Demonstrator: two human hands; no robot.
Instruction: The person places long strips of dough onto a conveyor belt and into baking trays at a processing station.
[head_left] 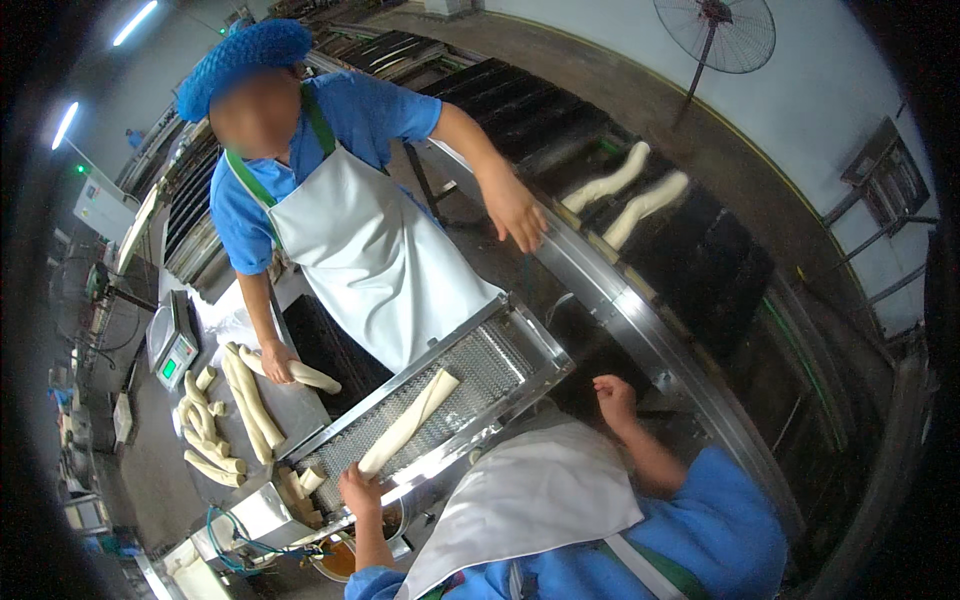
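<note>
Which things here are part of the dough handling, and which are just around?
In use:
- left hand at the end of the long dough strip
- mesh conveyor carrying that strip
- right hand, closed, near the dark baking trays
- dough pieces on the table by the co-worker's hand

Just around:
- weighing scale
- wall fan

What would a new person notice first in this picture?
Probably the long strip of pale dough lying on the slanted mesh conveyor at the centre, with the left hand at its lower end. Opposite stands a co-worker in a white apron, one hand on dough pieces on the table to the left.
</note>
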